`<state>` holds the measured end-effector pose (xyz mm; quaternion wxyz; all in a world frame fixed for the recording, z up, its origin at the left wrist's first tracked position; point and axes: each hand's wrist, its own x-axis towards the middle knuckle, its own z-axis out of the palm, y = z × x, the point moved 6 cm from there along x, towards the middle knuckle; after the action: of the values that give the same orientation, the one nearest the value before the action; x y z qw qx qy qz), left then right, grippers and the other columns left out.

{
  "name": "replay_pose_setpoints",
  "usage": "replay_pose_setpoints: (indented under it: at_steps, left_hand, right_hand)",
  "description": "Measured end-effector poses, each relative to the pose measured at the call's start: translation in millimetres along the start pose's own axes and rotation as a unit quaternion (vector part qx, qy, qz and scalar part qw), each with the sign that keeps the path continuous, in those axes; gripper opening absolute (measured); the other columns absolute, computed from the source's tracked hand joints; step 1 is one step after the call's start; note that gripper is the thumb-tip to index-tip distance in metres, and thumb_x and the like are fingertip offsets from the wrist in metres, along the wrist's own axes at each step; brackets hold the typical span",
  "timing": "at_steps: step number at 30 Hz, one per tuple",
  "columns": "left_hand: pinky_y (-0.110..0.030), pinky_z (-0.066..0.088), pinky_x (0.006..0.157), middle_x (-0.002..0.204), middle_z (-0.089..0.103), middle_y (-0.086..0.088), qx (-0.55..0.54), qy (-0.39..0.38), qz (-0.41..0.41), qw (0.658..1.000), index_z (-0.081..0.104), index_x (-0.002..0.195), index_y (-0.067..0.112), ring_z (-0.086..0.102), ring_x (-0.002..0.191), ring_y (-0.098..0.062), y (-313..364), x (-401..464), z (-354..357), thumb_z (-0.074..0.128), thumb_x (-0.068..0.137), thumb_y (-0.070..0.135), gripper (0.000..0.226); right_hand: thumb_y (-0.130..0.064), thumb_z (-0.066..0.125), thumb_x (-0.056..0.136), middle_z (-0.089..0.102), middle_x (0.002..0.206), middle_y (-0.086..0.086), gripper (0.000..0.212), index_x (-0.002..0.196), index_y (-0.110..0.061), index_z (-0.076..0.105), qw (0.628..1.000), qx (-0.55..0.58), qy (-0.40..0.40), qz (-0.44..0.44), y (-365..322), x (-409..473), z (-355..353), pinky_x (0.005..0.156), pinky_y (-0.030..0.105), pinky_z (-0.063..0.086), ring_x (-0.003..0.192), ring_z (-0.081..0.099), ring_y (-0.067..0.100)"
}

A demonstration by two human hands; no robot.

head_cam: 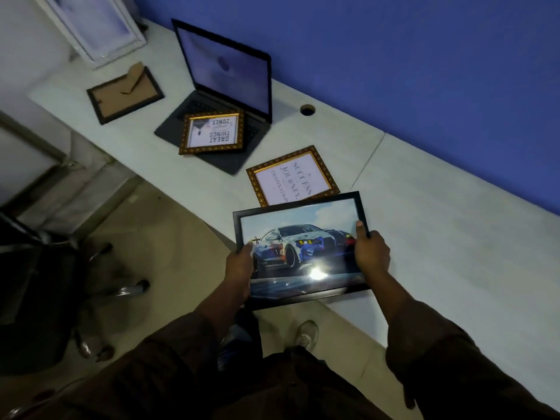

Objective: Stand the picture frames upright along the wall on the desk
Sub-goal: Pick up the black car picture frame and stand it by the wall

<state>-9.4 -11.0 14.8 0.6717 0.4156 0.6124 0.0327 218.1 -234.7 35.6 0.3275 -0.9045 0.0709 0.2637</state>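
hands: left (240,265) + right (371,251) grip car frame (303,250); its top edge hides success frame (292,178) corner.

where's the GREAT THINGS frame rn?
Head view, left of centre: the GREAT THINGS frame lies flat on the open laptop's keyboard, left of the SUCCESS frame.

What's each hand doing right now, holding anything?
Left hand: closed on the left edge of the car picture frame.
Right hand: closed on the same frame's right edge.
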Motion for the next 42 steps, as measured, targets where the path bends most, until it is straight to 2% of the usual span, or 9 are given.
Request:
replay_pose_setpoints:
  at_steps: [4,8,17,22,26,32,35,39,42]
  left_hand:
    - [-0.058,0.056,0.09,0.106,0.073,-0.026,-0.038,0.044,0.064,0.996,0.068,0.111,-0.003,0.069,0.104,-0.047,35,7,-47,0.06,0.092,0.037,0.045]
    - [-0.05,0.059,0.088,0.113,0.073,-0.019,-0.078,0.075,0.108,0.988,0.064,0.12,0.003,0.071,0.102,-0.036,87,9,-95,0.055,0.1,0.035,0.039]
    - [-0.049,0.06,0.088,0.103,0.072,-0.009,-0.148,0.126,0.174,0.966,0.064,0.1,0.013,0.071,0.096,-0.03,193,61,-231,0.058,0.097,0.044,0.031]
    - [-0.033,0.051,0.066,0.09,0.062,-0.006,-0.129,0.164,0.249,0.946,0.055,0.101,0.009,0.061,0.083,-0.021,275,71,-289,0.052,0.104,0.034,0.026]
    - [-0.045,0.059,0.081,0.093,0.067,-0.004,-0.096,0.224,0.296,0.924,0.06,0.098,0.016,0.066,0.087,-0.022,339,77,-334,0.055,0.102,0.038,0.023]
    - [-0.044,0.058,0.086,0.104,0.065,-0.011,-0.036,0.308,0.351,0.884,0.063,0.094,0.021,0.066,0.093,-0.029,446,96,-382,0.054,0.093,0.044,0.025]
    - [-0.048,0.057,0.094,0.116,0.058,-0.012,0.007,0.335,0.356,0.872,0.066,0.102,0.026,0.063,0.103,-0.032,504,116,-397,0.055,0.086,0.047,0.029]
    - [-0.038,0.051,0.1,0.122,0.043,-0.001,-0.007,0.323,0.381,0.866,0.063,0.129,0.027,0.054,0.109,-0.024,581,124,-394,0.06,0.093,0.03,0.036]
    - [-0.046,0.06,0.093,0.123,0.059,-0.005,-0.02,0.292,0.407,0.865,0.066,0.123,0.032,0.066,0.103,-0.026,626,139,-387,0.056,0.081,0.034,0.043]
  right_hand:
    - [-0.059,0.029,0.104,0.067,0.122,0.021,0.067,0.118,-0.003,0.063,0.996,0.023,-0.018,-0.08,-66,-12,20,0.085,0.035,0.039,0.1,0.059,0.033]
    - [-0.059,0.032,0.104,0.064,0.132,0.019,0.066,0.132,-0.008,0.061,0.988,0.069,-0.037,-0.136,-141,-31,52,0.1,0.043,0.043,0.121,0.059,0.039]
    - [-0.057,0.034,0.104,0.063,0.128,0.015,0.06,0.128,-0.008,0.06,0.966,0.099,-0.09,-0.221,-302,-76,149,0.089,0.036,0.04,0.102,0.053,0.026]
    - [-0.045,0.044,0.106,0.062,0.121,0.002,0.042,0.128,-0.013,0.061,0.938,0.119,-0.1,-0.311,-388,-104,176,0.088,0.031,0.041,0.11,0.057,0.021]
    - [-0.046,0.046,0.105,0.067,0.104,-0.001,0.032,0.107,-0.019,0.062,0.916,0.1,-0.088,-0.378,-457,-119,193,0.072,0.029,0.045,0.1,0.063,0.022]
    - [-0.052,0.048,0.103,0.071,0.121,0.004,0.043,0.125,-0.018,0.063,0.893,0.093,-0.109,-0.428,-558,-123,226,0.091,0.038,0.054,0.109,0.066,0.022]
    - [-0.052,0.048,0.103,0.07,0.12,0.003,0.044,0.125,-0.016,0.064,0.878,0.078,-0.094,-0.462,-606,-112,234,0.078,0.03,0.047,0.105,0.063,0.019]
    - [-0.066,0.046,0.097,0.068,0.118,0.006,0.056,0.121,-0.019,0.067,0.861,0.04,-0.103,-0.497,-669,-82,241,0.088,0.037,0.05,0.109,0.063,0.025]
    - [-0.063,0.048,0.097,0.061,0.121,0.013,0.059,0.131,-0.018,0.065,0.863,0.012,-0.088,-0.497,-711,-57,233,0.087,0.034,0.044,0.11,0.06,0.028]
